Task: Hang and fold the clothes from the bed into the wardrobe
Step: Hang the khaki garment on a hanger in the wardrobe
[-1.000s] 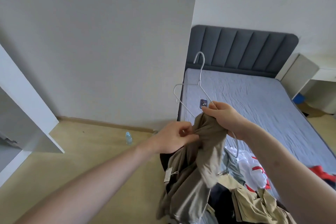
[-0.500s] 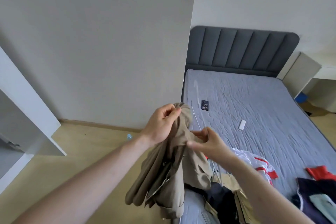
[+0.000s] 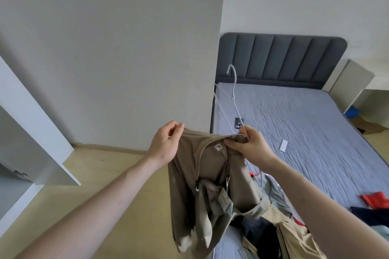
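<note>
A tan jacket (image 3: 202, 178) hangs in front of me over the bed's near left corner, its collar label showing. My left hand (image 3: 166, 143) pinches the jacket's left shoulder edge. My right hand (image 3: 248, 145) grips the right side of the collar together with a white wire hanger (image 3: 233, 90), whose hook points up above the hands. The hanger's lower part is partly hidden by the fabric and my hand. A heap of clothes (image 3: 280, 225), beige, dark and white, lies on the bed (image 3: 305, 124) below the jacket.
A white wardrobe panel and shelf (image 3: 37, 132) stand at the left. On the grey mattress lie a dark phone (image 3: 239, 122), a small white object (image 3: 283, 145) and red clothing (image 3: 374, 200). A white desk (image 3: 362, 90) is at the far right. Wood floor lies between wardrobe and bed.
The jacket has been spread open between my hands, collar now stretched flat. My right hand rose with the hanger, whose hook stands up again above the jacket.
</note>
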`<state>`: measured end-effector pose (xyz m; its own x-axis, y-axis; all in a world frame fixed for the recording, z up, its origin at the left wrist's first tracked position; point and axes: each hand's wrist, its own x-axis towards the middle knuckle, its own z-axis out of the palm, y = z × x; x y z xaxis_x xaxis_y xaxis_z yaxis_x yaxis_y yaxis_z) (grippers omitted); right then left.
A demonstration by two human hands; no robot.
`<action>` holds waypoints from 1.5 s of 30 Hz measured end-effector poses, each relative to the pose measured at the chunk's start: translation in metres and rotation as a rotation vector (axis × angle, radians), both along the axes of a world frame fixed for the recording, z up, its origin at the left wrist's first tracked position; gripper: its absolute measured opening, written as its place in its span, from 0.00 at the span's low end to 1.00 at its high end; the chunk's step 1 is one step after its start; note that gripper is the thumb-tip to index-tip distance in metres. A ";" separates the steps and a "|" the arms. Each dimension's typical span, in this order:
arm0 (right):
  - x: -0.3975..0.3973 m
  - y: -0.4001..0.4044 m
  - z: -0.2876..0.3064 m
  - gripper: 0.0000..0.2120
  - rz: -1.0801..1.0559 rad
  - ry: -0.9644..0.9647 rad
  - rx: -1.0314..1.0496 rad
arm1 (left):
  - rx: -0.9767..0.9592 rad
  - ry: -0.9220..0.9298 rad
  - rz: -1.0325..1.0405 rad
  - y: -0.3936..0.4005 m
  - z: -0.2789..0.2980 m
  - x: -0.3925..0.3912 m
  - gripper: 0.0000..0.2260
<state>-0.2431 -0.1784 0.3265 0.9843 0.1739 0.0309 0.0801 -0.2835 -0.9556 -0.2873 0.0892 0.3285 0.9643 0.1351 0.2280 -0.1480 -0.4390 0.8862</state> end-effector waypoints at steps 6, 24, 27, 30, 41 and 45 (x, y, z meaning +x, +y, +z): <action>0.002 0.010 0.015 0.22 0.073 -0.042 -0.005 | 0.378 -0.057 -0.029 -0.010 -0.008 -0.011 0.06; -0.005 -0.043 -0.010 0.15 0.047 -0.091 -0.405 | 0.203 0.055 -0.227 -0.069 0.021 0.024 0.14; -0.007 -0.055 -0.028 0.15 0.032 -0.121 -0.478 | 0.184 0.030 -0.140 -0.065 0.033 0.029 0.16; -0.007 -0.065 -0.037 0.13 -0.033 -0.122 -0.543 | 0.249 0.106 -0.076 -0.052 0.037 0.034 0.16; -0.037 -0.078 -0.005 0.25 0.065 -0.101 -0.317 | 0.295 0.207 0.089 0.001 0.031 0.037 0.20; -0.047 -0.082 0.011 0.16 0.123 -0.145 -0.404 | 0.370 0.204 0.169 0.025 0.021 0.040 0.20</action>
